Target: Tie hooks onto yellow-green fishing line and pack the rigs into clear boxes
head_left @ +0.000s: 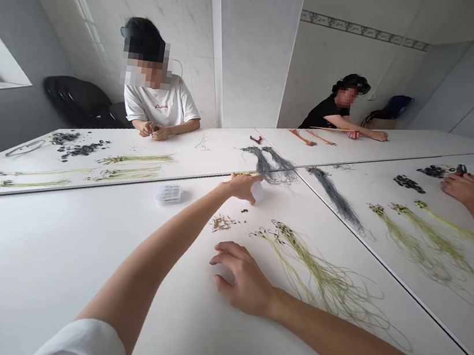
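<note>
My left hand (pixel 241 187) reaches forward across the table, its fingers and thumb around a small whitish object (pixel 256 192), mostly hidden, whose kind I cannot make out. My right hand (pixel 245 279) rests on the table with its fingers loosely curved and apart from the thumb, holding nothing. Just beyond it lies a pile of small bronze-coloured hooks (pixel 221 223), with a few tiny dark pieces (pixel 245 210) close by. To its right is a bundle of yellow-green fishing lines (pixel 313 260) with small dark hooks at the far end.
A clear plastic box (pixel 169 193) stands left of my left arm. Grey line bundles (pixel 267 164) and red-handled pliers (pixel 256 139) lie farther off. Two people sit across the table; another person's hands (pixel 469 188) work at right near dark pieces (pixel 410 183) and green bundles (pixel 438 245).
</note>
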`<action>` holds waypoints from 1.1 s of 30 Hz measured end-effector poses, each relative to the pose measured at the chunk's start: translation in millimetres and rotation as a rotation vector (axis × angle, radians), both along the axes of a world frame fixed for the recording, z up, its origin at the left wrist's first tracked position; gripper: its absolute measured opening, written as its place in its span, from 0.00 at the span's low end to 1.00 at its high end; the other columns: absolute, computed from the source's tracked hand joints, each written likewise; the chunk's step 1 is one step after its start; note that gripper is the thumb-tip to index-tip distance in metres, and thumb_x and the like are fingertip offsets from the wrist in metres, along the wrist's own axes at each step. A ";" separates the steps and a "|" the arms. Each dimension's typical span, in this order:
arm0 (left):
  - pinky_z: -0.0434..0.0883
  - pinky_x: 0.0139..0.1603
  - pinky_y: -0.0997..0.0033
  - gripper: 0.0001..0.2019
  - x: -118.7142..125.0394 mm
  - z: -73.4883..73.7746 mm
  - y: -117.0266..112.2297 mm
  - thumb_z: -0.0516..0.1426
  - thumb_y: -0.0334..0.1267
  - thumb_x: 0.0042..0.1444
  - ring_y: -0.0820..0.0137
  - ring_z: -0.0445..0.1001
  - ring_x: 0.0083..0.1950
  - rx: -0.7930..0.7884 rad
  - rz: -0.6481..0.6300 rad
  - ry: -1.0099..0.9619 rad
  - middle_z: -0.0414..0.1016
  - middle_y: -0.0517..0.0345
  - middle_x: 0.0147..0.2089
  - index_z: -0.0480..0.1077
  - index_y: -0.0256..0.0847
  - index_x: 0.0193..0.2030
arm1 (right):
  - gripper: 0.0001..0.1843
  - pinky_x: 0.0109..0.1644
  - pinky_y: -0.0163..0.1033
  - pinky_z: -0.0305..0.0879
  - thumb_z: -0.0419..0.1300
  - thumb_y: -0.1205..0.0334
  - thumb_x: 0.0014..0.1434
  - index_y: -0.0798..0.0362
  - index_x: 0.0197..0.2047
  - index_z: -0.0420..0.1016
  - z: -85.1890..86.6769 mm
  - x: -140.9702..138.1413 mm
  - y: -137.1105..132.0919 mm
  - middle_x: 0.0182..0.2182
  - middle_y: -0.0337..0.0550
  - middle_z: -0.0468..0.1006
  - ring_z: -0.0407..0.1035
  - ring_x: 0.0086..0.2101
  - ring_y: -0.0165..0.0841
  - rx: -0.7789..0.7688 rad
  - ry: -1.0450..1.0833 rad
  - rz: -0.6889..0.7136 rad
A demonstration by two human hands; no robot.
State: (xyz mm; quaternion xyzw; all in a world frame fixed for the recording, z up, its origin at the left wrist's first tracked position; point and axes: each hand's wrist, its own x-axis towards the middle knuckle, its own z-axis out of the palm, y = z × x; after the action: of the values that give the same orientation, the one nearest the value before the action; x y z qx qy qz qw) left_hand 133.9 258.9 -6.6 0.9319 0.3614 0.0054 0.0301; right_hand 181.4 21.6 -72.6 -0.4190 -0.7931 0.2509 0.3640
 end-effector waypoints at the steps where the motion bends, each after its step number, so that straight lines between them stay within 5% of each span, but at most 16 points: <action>1: 0.73 0.49 0.56 0.16 -8.5 0.8 1.0 0.55 0.40 0.63 0.63 0.73 0.50 -0.004 0.001 0.001 0.69 0.48 0.54 0.66 0.36 0.55 | 0.17 0.59 0.51 0.63 0.58 0.68 0.56 0.51 0.50 0.72 0.0 -0.1 -0.3 0.55 0.52 0.68 0.63 0.57 0.41 -0.004 0.001 -0.001; 12: 0.73 0.50 0.55 0.16 -121.5 14.2 25.3 0.55 0.41 0.63 0.62 0.72 0.51 -0.074 0.193 -0.006 0.69 0.48 0.55 0.66 0.37 0.56 | 0.16 0.59 0.49 0.63 0.59 0.68 0.56 0.51 0.49 0.73 2.6 -2.5 -2.9 0.55 0.50 0.68 0.65 0.54 0.40 -0.026 -0.009 -0.013; 17: 0.59 0.60 0.43 0.48 -147.0 14.8 26.3 0.67 0.53 0.42 0.46 0.62 0.62 -0.077 0.243 -0.038 0.63 0.45 0.64 0.49 0.52 0.68 | 0.16 0.58 0.50 0.63 0.59 0.69 0.56 0.51 0.48 0.73 1.6 -4.5 -3.5 0.54 0.50 0.68 0.65 0.53 0.41 -0.031 -0.008 -0.019; 19: 0.57 0.62 0.44 0.53 -153.7 15.9 27.0 0.65 0.57 0.40 0.45 0.59 0.65 -0.079 0.257 -0.058 0.59 0.44 0.67 0.44 0.52 0.70 | 0.16 0.58 0.50 0.63 0.59 0.68 0.56 0.51 0.49 0.73 0.7 -5.0 -3.4 0.55 0.50 0.68 0.65 0.53 0.41 -0.041 -0.005 -0.019; 25: 0.59 0.62 0.50 0.36 -166.8 20.7 27.4 0.62 0.59 0.46 0.49 0.61 0.64 -0.046 0.282 -0.098 0.61 0.46 0.65 0.64 0.45 0.60 | 0.16 0.59 0.50 0.61 0.59 0.68 0.57 0.51 0.49 0.73 1.1 -6.7 -3.6 0.55 0.50 0.67 0.64 0.54 0.40 -0.075 -0.010 -0.005; 30: 0.72 0.51 0.54 0.17 -165.7 20.6 22.2 0.56 0.41 0.63 0.61 0.71 0.52 0.009 0.241 -0.139 0.68 0.48 0.56 0.66 0.37 0.56 | 0.15 0.59 0.50 0.61 0.59 0.68 0.57 0.51 0.48 0.73 1.7 -8.3 -3.2 0.55 0.50 0.67 0.63 0.55 0.40 -0.090 -0.008 -0.009; 33: 0.72 0.50 0.55 0.17 -162.8 21.1 20.0 0.56 0.41 0.63 0.62 0.72 0.51 0.032 0.231 -0.180 0.70 0.48 0.54 0.66 0.37 0.55 | 0.15 0.59 0.50 0.61 0.58 0.68 0.57 0.50 0.48 0.73 1.3 -9.2 -3.5 0.56 0.49 0.66 0.63 0.55 0.41 -0.111 0.008 -0.005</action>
State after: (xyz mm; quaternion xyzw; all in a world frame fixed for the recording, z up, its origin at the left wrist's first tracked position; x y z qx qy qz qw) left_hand -28.9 278.9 14.6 0.8801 0.4621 0.0984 0.0466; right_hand 172.2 18.1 -71.3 -0.4396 -0.7753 0.2952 0.3443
